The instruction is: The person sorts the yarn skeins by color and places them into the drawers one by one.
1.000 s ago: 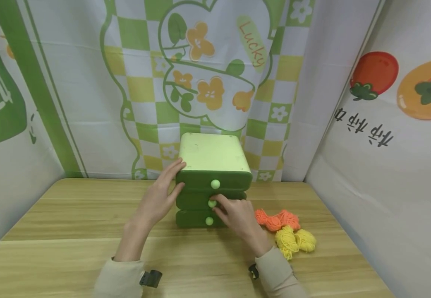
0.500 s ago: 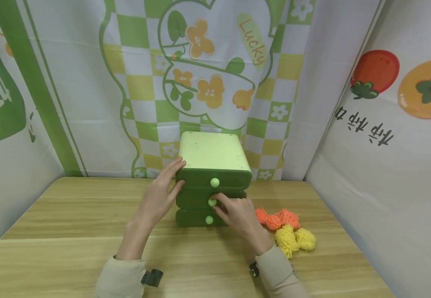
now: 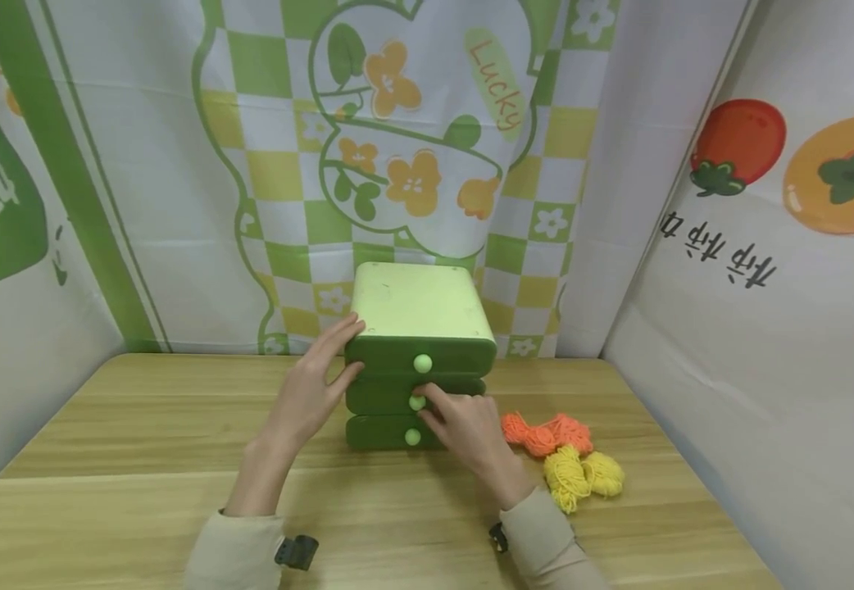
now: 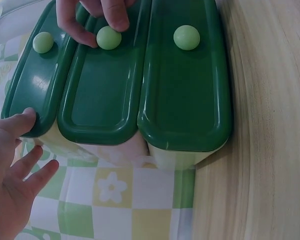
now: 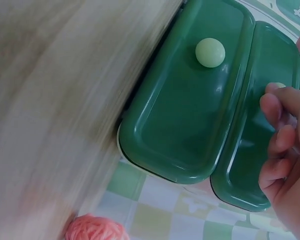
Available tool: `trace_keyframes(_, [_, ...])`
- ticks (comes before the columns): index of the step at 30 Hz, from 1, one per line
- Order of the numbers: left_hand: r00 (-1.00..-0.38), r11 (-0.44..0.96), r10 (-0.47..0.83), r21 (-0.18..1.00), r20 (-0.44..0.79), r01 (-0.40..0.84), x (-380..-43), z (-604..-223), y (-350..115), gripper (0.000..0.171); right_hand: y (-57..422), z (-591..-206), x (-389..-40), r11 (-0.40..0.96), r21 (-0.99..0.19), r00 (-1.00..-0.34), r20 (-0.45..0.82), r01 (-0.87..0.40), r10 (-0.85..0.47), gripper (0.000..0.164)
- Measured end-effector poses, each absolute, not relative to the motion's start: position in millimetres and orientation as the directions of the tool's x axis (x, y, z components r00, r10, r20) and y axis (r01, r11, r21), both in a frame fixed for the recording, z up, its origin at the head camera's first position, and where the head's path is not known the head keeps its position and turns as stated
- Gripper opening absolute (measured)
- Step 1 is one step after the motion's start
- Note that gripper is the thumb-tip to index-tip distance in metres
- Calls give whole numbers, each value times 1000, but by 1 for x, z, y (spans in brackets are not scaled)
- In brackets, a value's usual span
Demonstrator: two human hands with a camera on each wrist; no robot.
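A small drawer cabinet with a pale green top and three dark green drawer fronts stands on the table. My right hand pinches the round knob of the middle drawer between thumb and finger. At the cabinet's left side rests my left hand, fingers fairly straight. Its thumb touches the front of the top drawer, as the left wrist view shows. The bottom drawer has its own knob, with no hand on it. All three drawers look closed.
Orange yarn skeins lie on the wooden table, right of the cabinet. Yellow yarn skeins lie just in front of them. A patterned cloth hangs behind, and printed cloth walls flank both sides.
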State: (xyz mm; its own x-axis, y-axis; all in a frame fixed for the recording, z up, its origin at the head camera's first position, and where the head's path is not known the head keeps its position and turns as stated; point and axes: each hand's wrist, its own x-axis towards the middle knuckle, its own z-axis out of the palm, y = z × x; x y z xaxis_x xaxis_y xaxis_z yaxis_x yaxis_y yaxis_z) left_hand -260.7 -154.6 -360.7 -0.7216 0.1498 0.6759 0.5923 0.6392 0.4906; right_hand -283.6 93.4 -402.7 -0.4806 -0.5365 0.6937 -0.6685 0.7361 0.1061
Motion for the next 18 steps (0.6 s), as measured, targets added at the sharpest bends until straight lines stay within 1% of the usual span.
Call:
trace_keyframes(3, [-717,645,153,481,680,594,-262,-361,-153,62,95,-404,-284,730,139,-457,698,-669,-552,22])
trace_keyframes(10, [-708,668,153,456,689,588,-260,-361,-153,63,95,-406,-287,681,169,-365,740,-712,-565,22])
trace_keyframes(18, [-707,666,152,457,690,589,-260,-360,-152,64,99,-401,-286,636,199,-314,737,-745,-599,23])
